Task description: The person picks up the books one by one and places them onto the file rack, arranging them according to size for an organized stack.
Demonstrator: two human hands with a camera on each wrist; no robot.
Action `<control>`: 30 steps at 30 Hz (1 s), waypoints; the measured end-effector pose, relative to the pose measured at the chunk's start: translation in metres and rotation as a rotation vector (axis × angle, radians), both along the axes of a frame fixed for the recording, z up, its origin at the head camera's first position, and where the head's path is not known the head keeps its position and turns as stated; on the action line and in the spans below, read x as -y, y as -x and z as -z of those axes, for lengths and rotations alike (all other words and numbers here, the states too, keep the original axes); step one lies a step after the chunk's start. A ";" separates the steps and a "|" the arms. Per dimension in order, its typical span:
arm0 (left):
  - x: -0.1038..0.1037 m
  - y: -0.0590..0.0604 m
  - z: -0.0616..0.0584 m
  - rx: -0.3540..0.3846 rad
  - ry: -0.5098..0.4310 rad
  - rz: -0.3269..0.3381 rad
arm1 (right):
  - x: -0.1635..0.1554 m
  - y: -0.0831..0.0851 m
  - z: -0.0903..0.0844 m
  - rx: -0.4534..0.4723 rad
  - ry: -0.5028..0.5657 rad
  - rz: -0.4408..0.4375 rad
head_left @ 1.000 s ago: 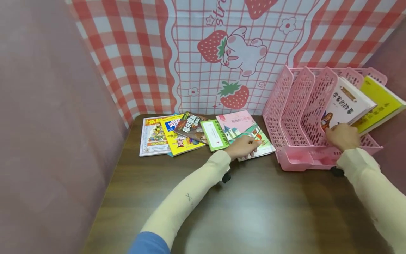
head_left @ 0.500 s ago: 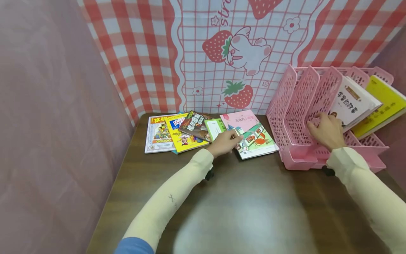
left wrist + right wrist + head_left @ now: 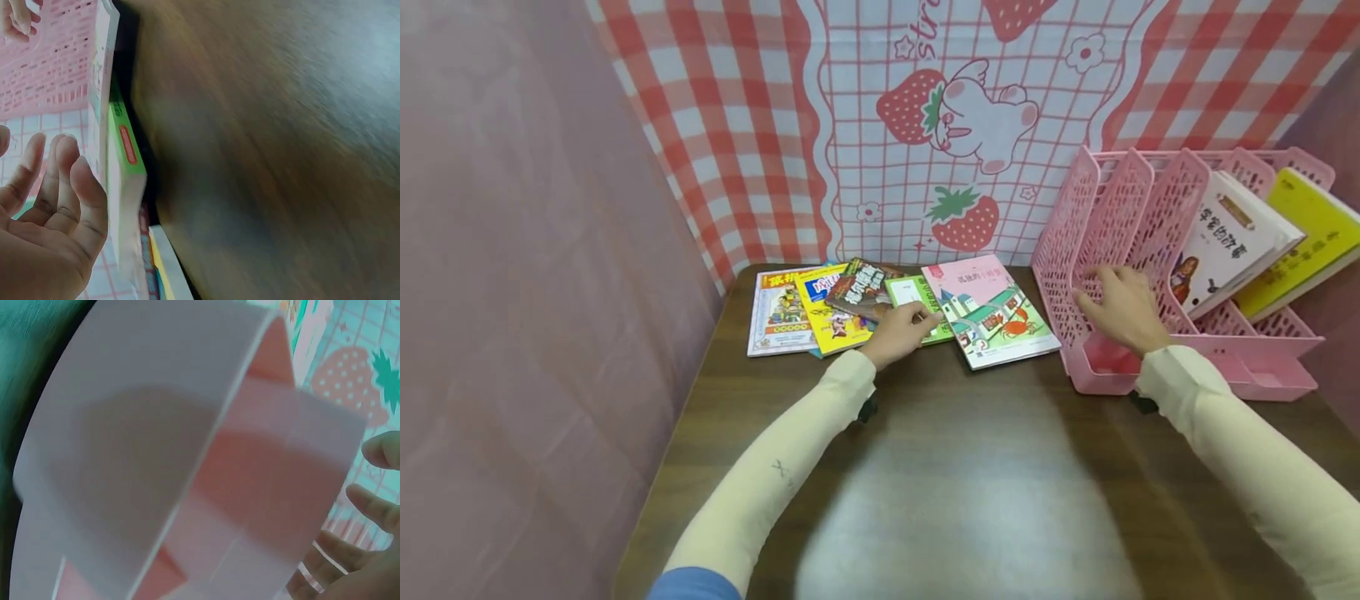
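Note:
Several books lie fanned along the far edge of the table (image 3: 970, 467). My left hand (image 3: 912, 317) has its fingertips on the near edge of the green book (image 3: 913, 293), just left of the pink house-cover book (image 3: 996, 312). In the left wrist view the left hand (image 3: 53, 187) has relaxed, straight fingers beside the green book's spine (image 3: 125, 164) and holds nothing. My right hand (image 3: 1097, 292) hovers with spread fingers at the left slots of the pink file rack (image 3: 1101, 196), holding nothing. The right wrist view shows the rack's front tray (image 3: 187, 475) and loose fingers (image 3: 375, 506).
A white book (image 3: 1228, 242) and a yellow book (image 3: 1311, 237) lean in the rack's right slots. A dark book (image 3: 865, 287), a yellow comic (image 3: 820, 317) and a red-titled one (image 3: 775, 312) lie at the left. Cloth walls close in the left side and the back.
My left hand slid left from the pink book to the green book. My right hand left the white book in the rack and moved left to the rack's near slots.

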State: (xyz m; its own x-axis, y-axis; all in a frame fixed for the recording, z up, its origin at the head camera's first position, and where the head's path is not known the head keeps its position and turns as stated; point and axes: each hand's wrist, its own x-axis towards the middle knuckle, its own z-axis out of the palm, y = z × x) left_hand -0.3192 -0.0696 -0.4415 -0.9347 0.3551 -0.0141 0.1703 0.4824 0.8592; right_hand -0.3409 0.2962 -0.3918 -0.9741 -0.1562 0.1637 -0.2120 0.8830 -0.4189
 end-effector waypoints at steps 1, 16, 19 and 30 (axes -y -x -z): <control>0.003 -0.001 0.001 0.017 -0.008 -0.007 | 0.005 -0.001 0.001 -0.009 0.005 -0.008; 0.060 -0.009 0.011 0.053 -0.050 -0.121 | 0.082 0.000 0.012 -0.261 0.051 -0.077; 0.072 -0.011 0.011 0.044 -0.033 -0.163 | 0.095 0.002 0.015 -0.277 0.071 -0.123; 0.096 -0.022 0.009 0.084 -0.017 -0.237 | 0.145 -0.003 0.028 -0.140 0.027 -0.276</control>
